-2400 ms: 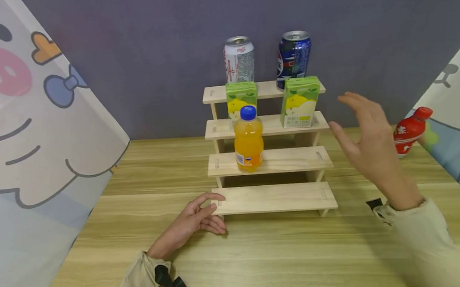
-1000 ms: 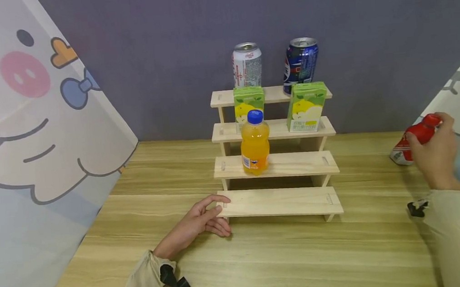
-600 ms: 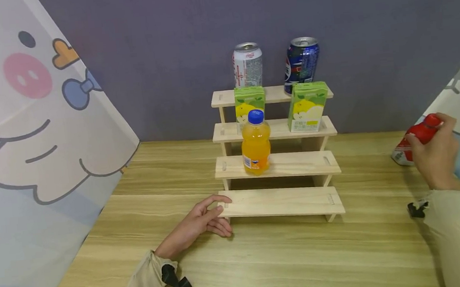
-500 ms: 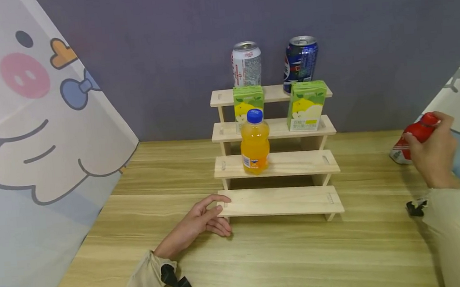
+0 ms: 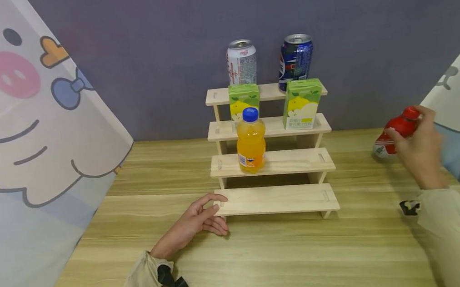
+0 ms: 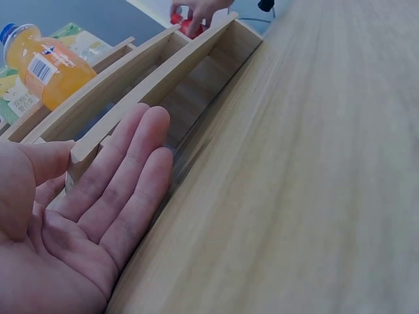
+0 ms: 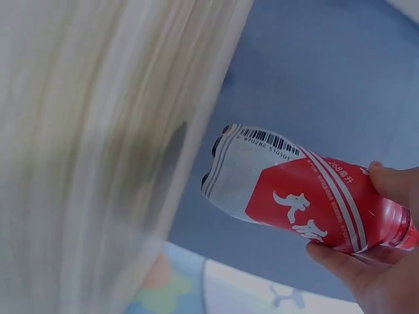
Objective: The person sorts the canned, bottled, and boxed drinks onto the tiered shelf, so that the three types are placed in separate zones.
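My right hand (image 5: 424, 156) grips a small red-and-white drink bottle (image 5: 397, 130) near its red cap, at the right of the table. In the right wrist view a gap shows between the tilted bottle (image 7: 281, 186) and the tabletop. My left hand (image 5: 193, 219) holds the left end of the lowest step of a four-tier wooden stand (image 5: 276, 198), forefinger on top and thumb at the edge. Its other fingers stretch beside the step in the left wrist view. On the second step up stands an orange soda bottle (image 5: 250, 144) with a blue cap.
Two green juice boxes, a right one (image 5: 302, 105) and a left one (image 5: 244, 97), stand on the third step. A white can (image 5: 242, 62) and a blue can (image 5: 296, 60) top the stand. A grey wall (image 5: 158, 77) rises behind the wooden table (image 5: 273, 267).
My right hand reached out to the red bottle at the right and took hold of it. It has since lifted it and moved it slightly left. The left hand stays on the stand.
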`<action>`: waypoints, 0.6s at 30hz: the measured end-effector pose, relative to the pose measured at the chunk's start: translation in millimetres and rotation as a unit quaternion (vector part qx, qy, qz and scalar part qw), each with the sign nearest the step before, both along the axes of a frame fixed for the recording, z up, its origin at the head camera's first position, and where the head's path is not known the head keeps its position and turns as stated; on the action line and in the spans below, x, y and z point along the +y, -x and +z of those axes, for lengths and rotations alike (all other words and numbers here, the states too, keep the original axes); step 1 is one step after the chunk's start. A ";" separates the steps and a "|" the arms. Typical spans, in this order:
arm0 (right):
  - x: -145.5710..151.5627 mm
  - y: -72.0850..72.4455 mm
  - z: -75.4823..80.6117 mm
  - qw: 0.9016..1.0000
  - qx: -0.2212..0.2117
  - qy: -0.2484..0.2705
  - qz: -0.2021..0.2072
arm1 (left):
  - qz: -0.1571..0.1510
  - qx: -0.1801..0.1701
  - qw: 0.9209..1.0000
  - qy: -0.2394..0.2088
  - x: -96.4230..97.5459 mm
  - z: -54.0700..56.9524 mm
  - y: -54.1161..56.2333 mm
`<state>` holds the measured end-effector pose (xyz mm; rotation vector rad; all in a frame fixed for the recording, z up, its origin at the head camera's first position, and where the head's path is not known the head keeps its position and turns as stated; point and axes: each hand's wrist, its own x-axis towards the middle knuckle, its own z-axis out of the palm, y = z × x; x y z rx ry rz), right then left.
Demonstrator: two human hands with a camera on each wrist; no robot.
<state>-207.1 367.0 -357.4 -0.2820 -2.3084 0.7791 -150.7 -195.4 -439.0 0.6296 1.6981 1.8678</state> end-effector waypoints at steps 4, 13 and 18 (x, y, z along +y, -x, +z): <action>-12.6 -4.9 7.0 0.998 0.032 -0.029 0.042 | 0.001 -0.002 1.000 0.005 -0.2 0.6 0.4; -43.0 -16.4 27.8 0.992 0.062 -0.027 0.104 | 0.002 -0.001 1.000 0.006 -1.0 0.0 1.4; -59.3 -22.5 40.8 0.981 0.101 -0.037 0.161 | 0.000 -0.003 1.000 0.004 -0.6 -0.5 1.9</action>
